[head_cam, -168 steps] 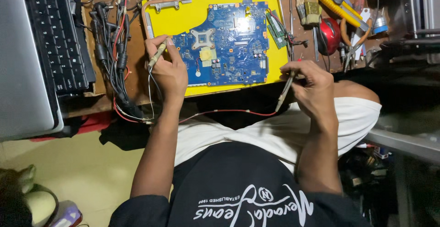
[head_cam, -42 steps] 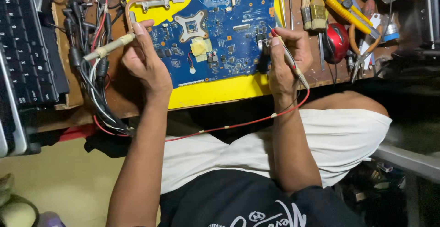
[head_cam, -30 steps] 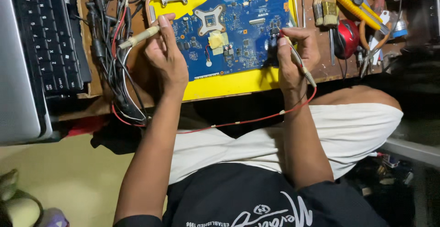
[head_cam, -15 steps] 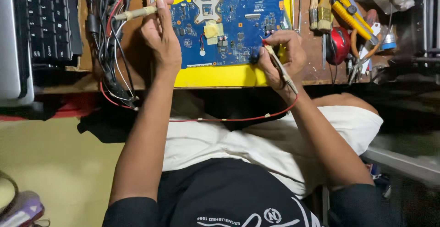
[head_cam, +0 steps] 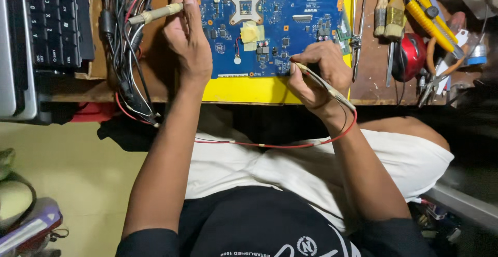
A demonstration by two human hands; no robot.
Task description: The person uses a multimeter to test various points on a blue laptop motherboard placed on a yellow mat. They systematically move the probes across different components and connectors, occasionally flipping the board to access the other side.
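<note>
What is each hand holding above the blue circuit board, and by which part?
The left hand pinches a beige test probe at its front end. The right hand grips a slim red-wired probe near its tip, pen-style.

Blue circuit board [head_cam: 275,23]: one. Yellow mat [head_cam: 270,88]: one. Probes: two, a pale one [head_cam: 155,14] and a red-wired one [head_cam: 324,83]. Keyboard [head_cam: 52,23]: one. Yellow utility knife [head_cam: 430,21]: one. Hands: two, left hand [head_cam: 189,36] and right hand [head_cam: 316,73].

Head camera looks steeply down, close above workbench [head_cam: 373,88].
</note>
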